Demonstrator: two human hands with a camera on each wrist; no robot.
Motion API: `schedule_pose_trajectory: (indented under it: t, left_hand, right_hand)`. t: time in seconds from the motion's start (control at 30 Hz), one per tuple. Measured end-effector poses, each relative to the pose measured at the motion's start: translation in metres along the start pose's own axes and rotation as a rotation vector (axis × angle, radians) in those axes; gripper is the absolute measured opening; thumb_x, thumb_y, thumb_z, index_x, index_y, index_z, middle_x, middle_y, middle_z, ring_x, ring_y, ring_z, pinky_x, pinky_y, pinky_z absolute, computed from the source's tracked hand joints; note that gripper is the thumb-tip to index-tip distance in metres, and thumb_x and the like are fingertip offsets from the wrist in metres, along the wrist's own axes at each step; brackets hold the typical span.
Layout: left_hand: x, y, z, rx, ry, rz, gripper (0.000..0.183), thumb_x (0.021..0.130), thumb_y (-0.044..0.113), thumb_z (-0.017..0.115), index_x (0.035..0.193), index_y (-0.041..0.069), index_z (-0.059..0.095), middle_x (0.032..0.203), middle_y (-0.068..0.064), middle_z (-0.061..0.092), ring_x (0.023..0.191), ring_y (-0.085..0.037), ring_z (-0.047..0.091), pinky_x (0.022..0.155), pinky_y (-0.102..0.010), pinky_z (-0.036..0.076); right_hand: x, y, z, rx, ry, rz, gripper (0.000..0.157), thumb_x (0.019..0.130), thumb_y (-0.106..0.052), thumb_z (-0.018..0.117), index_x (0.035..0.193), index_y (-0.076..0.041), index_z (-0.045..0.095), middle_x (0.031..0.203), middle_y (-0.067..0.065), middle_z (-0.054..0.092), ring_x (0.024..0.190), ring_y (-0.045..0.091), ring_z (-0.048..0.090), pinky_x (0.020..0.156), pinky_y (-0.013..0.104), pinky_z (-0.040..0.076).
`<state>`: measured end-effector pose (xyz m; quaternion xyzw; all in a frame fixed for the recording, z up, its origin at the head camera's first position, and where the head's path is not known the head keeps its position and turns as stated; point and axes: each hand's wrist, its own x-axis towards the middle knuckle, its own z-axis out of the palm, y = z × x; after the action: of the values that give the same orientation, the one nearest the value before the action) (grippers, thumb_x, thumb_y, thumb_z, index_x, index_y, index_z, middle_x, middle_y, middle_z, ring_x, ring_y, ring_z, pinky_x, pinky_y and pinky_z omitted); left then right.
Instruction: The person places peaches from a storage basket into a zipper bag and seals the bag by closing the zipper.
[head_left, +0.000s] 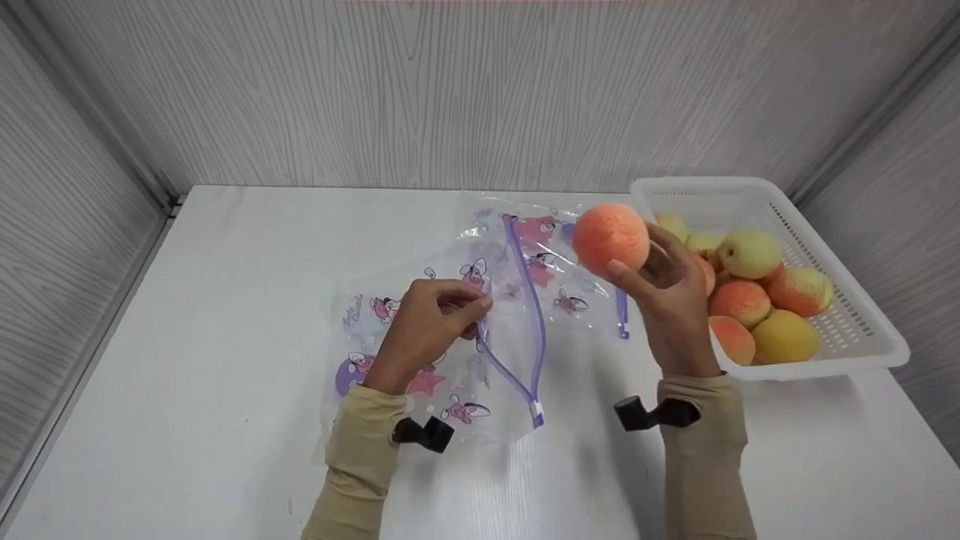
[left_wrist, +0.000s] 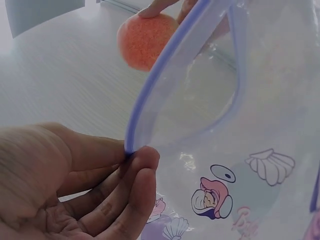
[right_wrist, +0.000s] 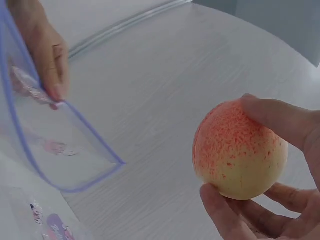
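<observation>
My left hand (head_left: 431,322) pinches the purple-edged rim of a clear zip bag (head_left: 457,382) printed with cartoon figures, stars and shells. The bag's mouth gapes open to the right, its white slider hanging at the near corner. In the left wrist view, thumb and fingertips meet on the purple zip strip (left_wrist: 145,107). My right hand (head_left: 671,300) holds a peach (head_left: 611,238) between thumb and fingers, raised to the right of the bag mouth. Seen from the right wrist, that peach (right_wrist: 240,150) is orange-red on one side and pale yellow on the other.
A white plastic basket (head_left: 862,345) at the right holds several more peaches and yellowish fruits (head_left: 785,337). A second printed zip bag (head_left: 559,300) lies flat behind the first. Grey wood-grain panels (head_left: 420,90) enclose the white table (head_left: 187,337) at the back and sides.
</observation>
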<state>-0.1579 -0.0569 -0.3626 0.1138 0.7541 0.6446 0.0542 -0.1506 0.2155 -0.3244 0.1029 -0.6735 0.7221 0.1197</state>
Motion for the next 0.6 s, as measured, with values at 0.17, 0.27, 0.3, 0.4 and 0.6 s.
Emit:
schedule_pose_trajectory:
  t: [0.17, 0.27, 0.3, 0.4, 0.6]
  left_hand:
    - [-0.002, 0.003, 0.0, -0.025, -0.013, 0.036, 0.013, 0.088, 0.019, 0.068, 0.094, 0.008, 0.072, 0.081, -0.009, 0.065, 0.067, -0.022, 0.064, 0.066, -0.033, 0.058]
    - [-0.002, 0.005, 0.0, -0.024, -0.013, 0.049, 0.012, 0.088, 0.019, 0.068, 0.094, 0.009, 0.072, 0.079, -0.009, 0.066, 0.066, -0.022, 0.064, 0.066, -0.033, 0.058]
    - [-0.002, 0.005, 0.0, -0.02, -0.013, 0.05, 0.012, 0.088, 0.019, 0.068, 0.094, 0.009, 0.072, 0.079, -0.009, 0.066, 0.066, -0.022, 0.064, 0.066, -0.033, 0.058]
    - [-0.002, 0.004, 0.0, -0.004, -0.009, 0.052, 0.011, 0.088, 0.019, 0.068, 0.093, 0.01, 0.072, 0.079, -0.008, 0.066, 0.066, -0.022, 0.064, 0.066, -0.033, 0.058]
    - [-0.003, 0.002, 0.001, 0.016, -0.013, 0.046, 0.011, 0.089, 0.02, 0.068, 0.093, 0.011, 0.072, 0.08, -0.007, 0.066, 0.067, -0.021, 0.064, 0.067, -0.032, 0.058]
  right_hand:
    - [0.0, 0.007, 0.017, -0.094, -0.094, 0.011, 0.061, 0.078, -0.01, 0.076, 0.133, -0.01, 0.049, 0.128, 0.013, 0.056, 0.117, 0.029, 0.053, 0.094, 0.04, 0.049]
    - [-0.001, 0.008, 0.022, -0.089, -0.137, 0.047, 0.064, 0.077, -0.01, 0.077, 0.134, -0.01, 0.048, 0.128, 0.013, 0.056, 0.117, 0.03, 0.053, 0.09, 0.04, 0.052]
    - [-0.001, 0.009, 0.023, -0.094, -0.149, 0.058, 0.064, 0.077, -0.01, 0.077, 0.134, -0.01, 0.048, 0.128, 0.013, 0.056, 0.116, 0.03, 0.053, 0.088, 0.04, 0.053]
    - [-0.002, 0.013, 0.027, -0.161, -0.174, 0.059, 0.065, 0.076, -0.013, 0.078, 0.134, -0.011, 0.048, 0.127, 0.011, 0.057, 0.114, 0.028, 0.055, 0.087, 0.042, 0.053]
    - [-0.008, 0.005, 0.04, -0.263, -0.198, 0.039, 0.062, 0.075, -0.014, 0.08, 0.13, -0.011, 0.053, 0.122, 0.006, 0.061, 0.108, 0.025, 0.057, 0.086, 0.041, 0.051]
